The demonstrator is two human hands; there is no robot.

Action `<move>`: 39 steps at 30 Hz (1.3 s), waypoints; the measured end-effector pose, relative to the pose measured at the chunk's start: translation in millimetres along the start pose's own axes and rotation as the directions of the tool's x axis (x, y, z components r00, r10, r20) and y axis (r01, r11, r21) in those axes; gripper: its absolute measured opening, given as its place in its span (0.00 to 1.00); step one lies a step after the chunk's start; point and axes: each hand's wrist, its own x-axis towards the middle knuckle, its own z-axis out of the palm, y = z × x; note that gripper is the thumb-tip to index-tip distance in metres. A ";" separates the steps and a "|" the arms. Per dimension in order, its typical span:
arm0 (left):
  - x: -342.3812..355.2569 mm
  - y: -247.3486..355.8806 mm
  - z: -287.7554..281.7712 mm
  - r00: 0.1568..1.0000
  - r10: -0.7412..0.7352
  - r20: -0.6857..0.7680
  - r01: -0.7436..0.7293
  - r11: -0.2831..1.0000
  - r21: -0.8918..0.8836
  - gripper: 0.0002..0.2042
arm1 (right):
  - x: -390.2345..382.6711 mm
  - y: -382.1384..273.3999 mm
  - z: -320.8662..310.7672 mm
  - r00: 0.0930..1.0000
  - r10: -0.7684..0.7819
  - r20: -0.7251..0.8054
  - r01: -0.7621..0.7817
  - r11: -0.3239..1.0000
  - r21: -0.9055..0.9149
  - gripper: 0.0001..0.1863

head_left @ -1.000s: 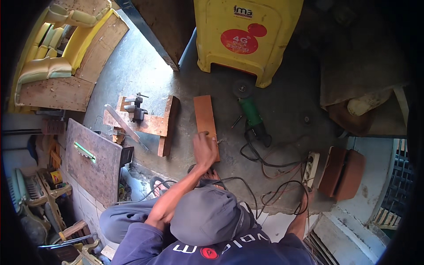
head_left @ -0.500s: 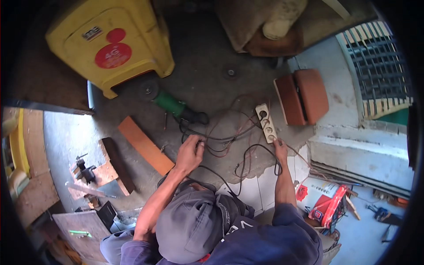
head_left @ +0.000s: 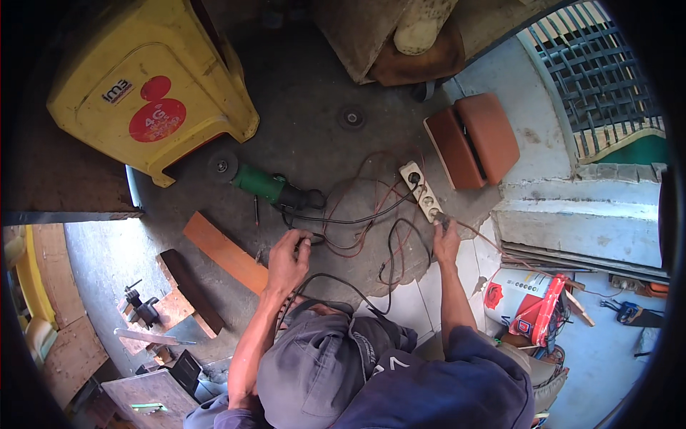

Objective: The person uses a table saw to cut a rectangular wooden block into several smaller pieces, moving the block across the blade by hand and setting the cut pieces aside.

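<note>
On the grey concrete floor, below the person's grey cap (head_left: 314, 372), the left hand (head_left: 286, 259) is curled loosely around a loop of black cable (head_left: 336, 218), fingers bent and gripping it just beside an orange wooden plank (head_left: 225, 252). That cable runs up to a green angle grinder (head_left: 261, 184) lying on its side near a yellow plastic stand (head_left: 153, 86). Further right, the right hand (head_left: 446, 239) reaches to the lower end of a white power strip (head_left: 421, 191), its fingers pinched on a plug (head_left: 441, 219) there; how tightly they close is hard to tell. Thin red wires (head_left: 371, 179) tangle between grinder and strip. Two brown roof tiles (head_left: 473, 139) lie just beside the strip, and a small wooden jig with a black clamp (head_left: 146, 311) sits well off to the left
</note>
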 end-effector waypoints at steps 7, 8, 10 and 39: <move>5.4 3.8 -7.1 0.998 0.060 0.024 -0.061 0.997 0.043 0.08 | 12.3 11.2 -0.5 0.979 -0.192 -0.068 0.176 0.965 -0.192 0.21; 5.6 4.4 -9.7 0.998 0.063 0.020 -0.064 0.997 0.053 0.07 | 15.7 11.7 -2.8 0.974 -0.221 -0.055 0.205 0.956 -0.210 0.20; 5.6 7.1 -12.1 0.997 0.076 -0.003 -0.076 0.995 0.057 0.07 | 26.4 17.8 -12.0 0.957 -0.291 0.001 0.285 0.934 -0.217 0.20; -6.8 26.4 1.1 0.992 0.004 0.128 -0.028 0.981 0.190 0.08 | 95.6 36.1 -49.9 0.678 -0.629 0.380 0.722 0.666 -0.186 0.18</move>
